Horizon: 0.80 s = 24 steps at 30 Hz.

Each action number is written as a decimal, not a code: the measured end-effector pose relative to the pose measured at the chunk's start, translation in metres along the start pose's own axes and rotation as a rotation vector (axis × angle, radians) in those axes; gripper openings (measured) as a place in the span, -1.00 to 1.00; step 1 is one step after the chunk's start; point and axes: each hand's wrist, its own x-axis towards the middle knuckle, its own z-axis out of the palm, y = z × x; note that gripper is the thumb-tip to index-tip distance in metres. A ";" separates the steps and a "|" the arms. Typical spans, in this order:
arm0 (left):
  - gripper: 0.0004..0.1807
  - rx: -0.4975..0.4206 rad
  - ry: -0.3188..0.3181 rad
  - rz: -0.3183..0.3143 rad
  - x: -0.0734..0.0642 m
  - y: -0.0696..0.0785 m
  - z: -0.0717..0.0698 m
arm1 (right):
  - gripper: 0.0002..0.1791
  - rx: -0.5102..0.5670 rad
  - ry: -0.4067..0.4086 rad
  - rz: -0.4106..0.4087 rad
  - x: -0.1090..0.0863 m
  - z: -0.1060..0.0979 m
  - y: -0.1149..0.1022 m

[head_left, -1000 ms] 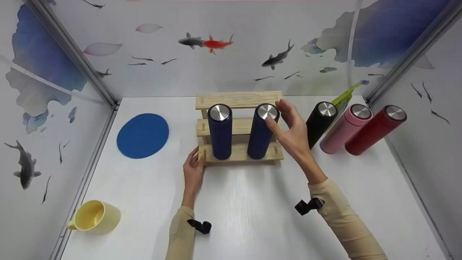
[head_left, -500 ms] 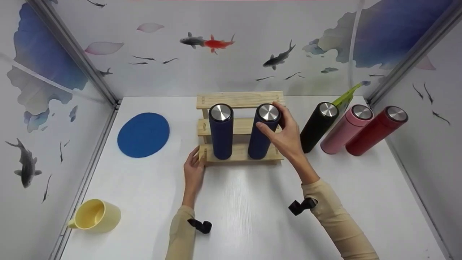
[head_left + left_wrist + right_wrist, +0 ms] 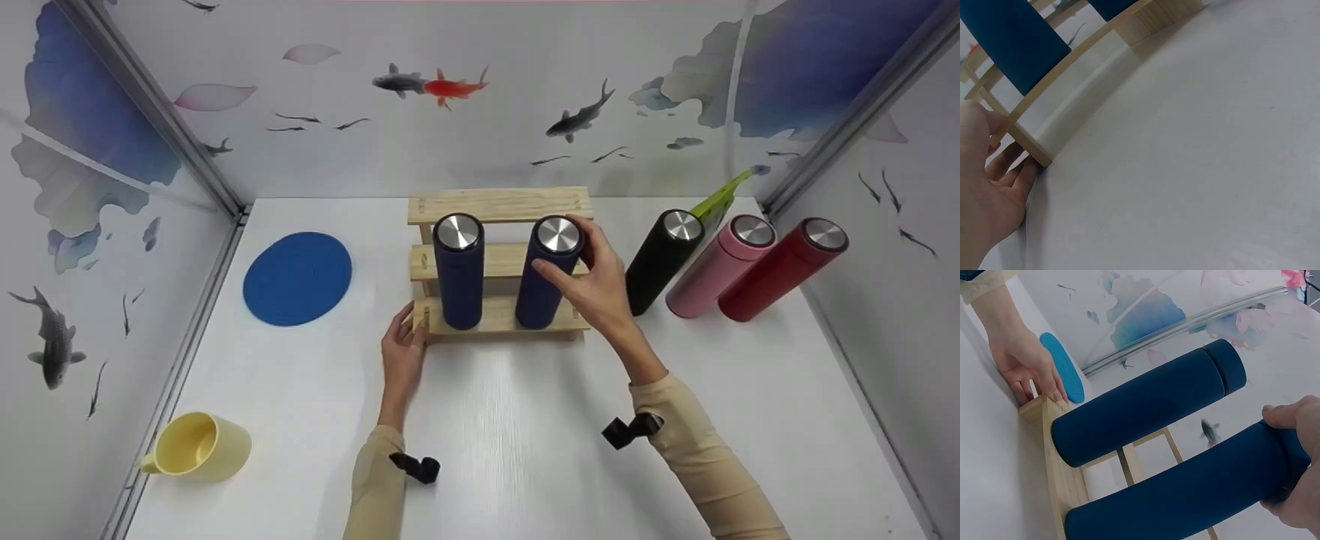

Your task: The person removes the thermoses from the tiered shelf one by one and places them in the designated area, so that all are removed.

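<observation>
Having shifted left and lower since a second ago, the right hand (image 3: 604, 289) is holding the right blue bottle (image 3: 537, 296) near its top, thumb pressing the front and fingers curling round the far side. At the same time, the left hand (image 3: 403, 356) is pinching the left end of the wooden rack (image 3: 499, 205) at its lowest step. Both the gripped bottle and the left blue bottle (image 3: 460, 289) are standing upright on that step, apart from each other. Farther right, a black bottle (image 3: 661, 259), a pink bottle (image 3: 711, 274) and a red bottle (image 3: 776, 277) are standing on the table (image 3: 510, 435), while a green item (image 3: 718, 204) is showing partly behind them. Leftward, a blue disc (image 3: 298, 279) is lying flat, and a yellow mug (image 3: 226, 450) is standing nearer the person.
</observation>
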 end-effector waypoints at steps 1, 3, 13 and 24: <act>-0.47 0.002 0.001 -0.004 0.000 0.000 0.000 | -0.25 -0.004 -0.001 -0.003 0.000 -0.001 0.000; -0.48 0.010 0.006 -0.007 0.000 0.000 0.000 | -0.25 -0.010 -0.001 -0.010 -0.001 -0.002 -0.001; -0.48 0.028 0.008 0.000 0.001 0.001 0.000 | -0.24 -0.048 -0.002 -0.028 -0.004 -0.009 -0.003; -0.50 0.044 0.014 0.037 -0.001 0.001 0.000 | -0.24 -0.080 0.058 0.012 -0.003 -0.012 0.000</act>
